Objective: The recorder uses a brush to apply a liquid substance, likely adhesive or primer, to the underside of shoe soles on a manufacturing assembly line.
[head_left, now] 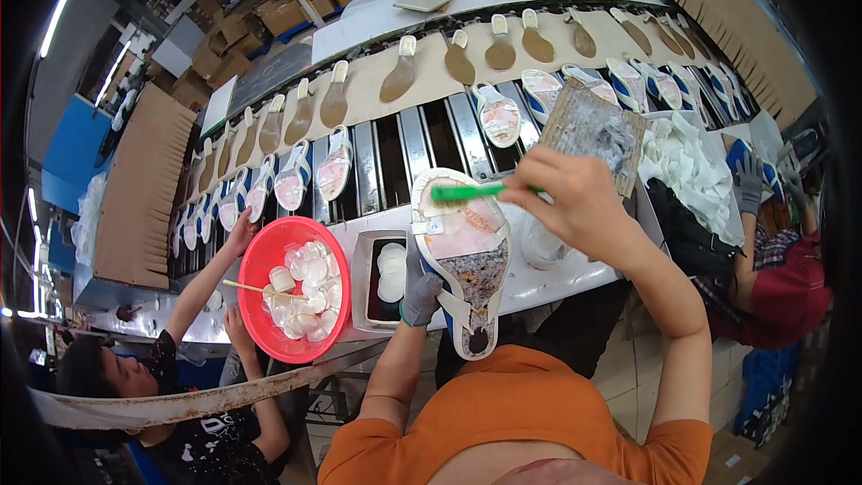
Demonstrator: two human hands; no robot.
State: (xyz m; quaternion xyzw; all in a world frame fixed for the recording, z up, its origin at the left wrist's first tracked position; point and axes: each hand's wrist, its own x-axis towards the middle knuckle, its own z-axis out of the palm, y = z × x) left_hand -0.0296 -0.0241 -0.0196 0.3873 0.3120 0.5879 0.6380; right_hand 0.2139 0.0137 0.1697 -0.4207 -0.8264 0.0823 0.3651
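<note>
My left hand (pixel 420 298), in a grey glove, grips the side of a sandal upper (pixel 462 256) stretched on a shoe last, its underside facing up. White strap edges fold over the pale pink sole area, and the heel half looks dark and speckled. My right hand (pixel 561 198) is bare and closed round a green-handled brush (pixel 467 191). The brush head lies over the toe end of the sandal; its bristles are hidden. Just right of the sandal, partly below my right hand, stands a clear round container (pixel 541 247).
A red basin (pixel 251 305) of white discs and a box (pixel 361 292) stand left. Ahead, a conveyor (pixel 422 148) carries rows of sandals and brown insoles (pixel 400 76). A stained board (pixel 593 135) leans beside white crumpled cloth (pixel 687 166). Co-workers sit left, right and across.
</note>
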